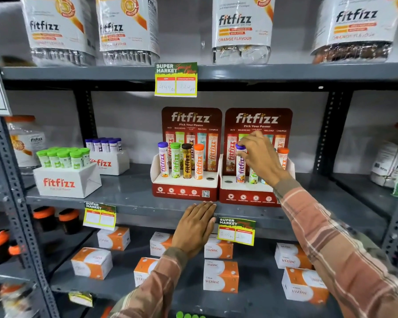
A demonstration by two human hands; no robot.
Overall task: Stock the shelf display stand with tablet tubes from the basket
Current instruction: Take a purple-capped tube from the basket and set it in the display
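Right hand [260, 154] up at the right display stand [244, 187], fingers pinching the purple cap of a purple-capped tube [240, 166]. Tube upright in the second hole from the left of that stand, with one empty hole [228, 181] just beside it on the left. More tubes behind the hand, partly hidden: a green one [253, 176] and an orange-capped one [283, 157] at the far right. Left hand [197, 226] flat on the front edge of the grey shelf [133, 203], fingers pressed together, holding nothing. Just above it, the left display stand [184, 187] with four tubes standing in a row: purple cap [163, 160], green cap [175, 160], brown cap [187, 161], orange cap [198, 161]. One empty hole [210, 179] at the right end of that stand. Both stands side by side and touching, in the middle of the shelf. Further left, a white box of green-capped tubes [64, 166]. No basket in sight.
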